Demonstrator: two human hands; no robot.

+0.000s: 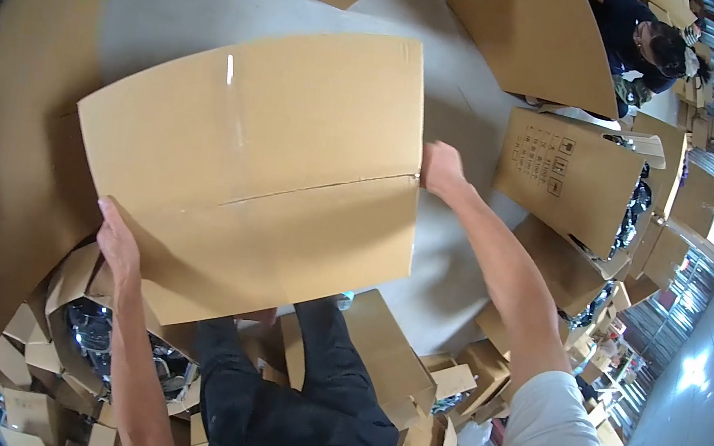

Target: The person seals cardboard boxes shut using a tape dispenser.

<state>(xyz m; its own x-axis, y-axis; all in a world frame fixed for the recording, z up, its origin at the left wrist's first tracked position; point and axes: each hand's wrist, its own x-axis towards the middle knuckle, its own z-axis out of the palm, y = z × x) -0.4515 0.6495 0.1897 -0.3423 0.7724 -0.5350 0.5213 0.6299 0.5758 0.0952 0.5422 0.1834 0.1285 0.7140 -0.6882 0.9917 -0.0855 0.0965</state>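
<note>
A large brown cardboard box (299, 115) is held up in front of me, between my two hands. Across its face runs a seam, with a strip of clear tape crossing at a right angle. My left hand (119, 242) grips the box's lower left edge, its thumb along the side and the other fingers mostly hidden. At the right edge, near the end of the seam, my right hand (445, 170) is closed on the box with its fingers curled. The box's far side and contents are hidden.
Open cartons with shiny black plastic-wrapped goods (91, 327) stand at my left. A printed carton (569, 175) is at the right, with more boxes behind. Another person (650, 50) is at the upper right beside a big carton (543, 35). Grey floor (349, 17) shows beyond.
</note>
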